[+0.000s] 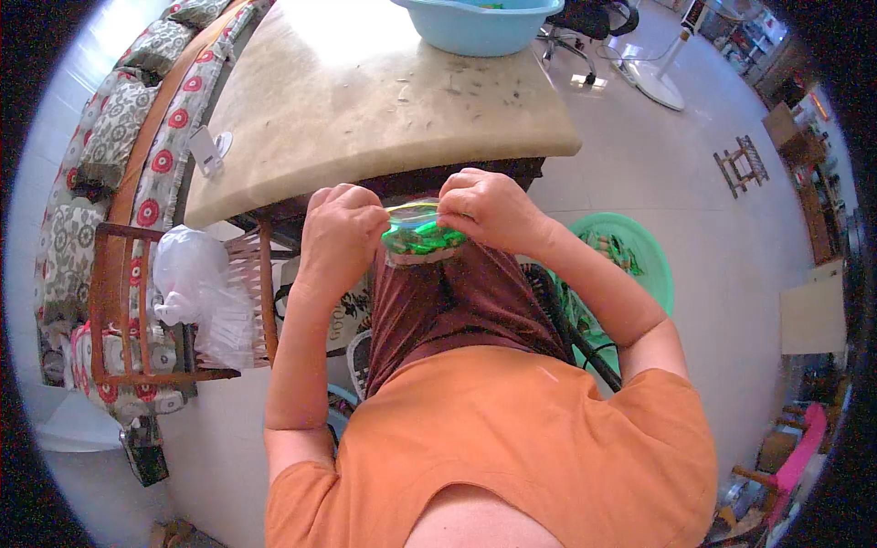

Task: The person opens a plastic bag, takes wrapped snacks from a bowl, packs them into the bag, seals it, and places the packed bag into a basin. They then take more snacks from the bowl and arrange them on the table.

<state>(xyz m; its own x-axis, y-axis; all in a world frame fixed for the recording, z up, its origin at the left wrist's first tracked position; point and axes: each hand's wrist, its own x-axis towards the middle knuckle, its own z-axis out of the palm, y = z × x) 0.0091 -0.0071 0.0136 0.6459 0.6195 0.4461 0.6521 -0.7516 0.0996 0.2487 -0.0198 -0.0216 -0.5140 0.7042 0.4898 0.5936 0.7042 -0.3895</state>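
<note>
Between my two hands, above my lap, is a small clear zip bag (423, 237) with shiny green pieces inside; what they are is too small to tell. My left hand (342, 236) pinches the bag's top edge at its left corner. At the right corner, the fingers of my right hand (489, 212) are closed on the same edge. A yellowish strip runs along the bag's top between the hands. Both hands are just in front of the near edge of the table (365, 119).
Small dark bits lie scattered on the tabletop, and a light blue basin (480, 27) stands at its far end. A green basin (662, 265) with packets in it is on the floor at my right. A wooden chair (114, 301) at my left bears white plastic bags (196, 279).
</note>
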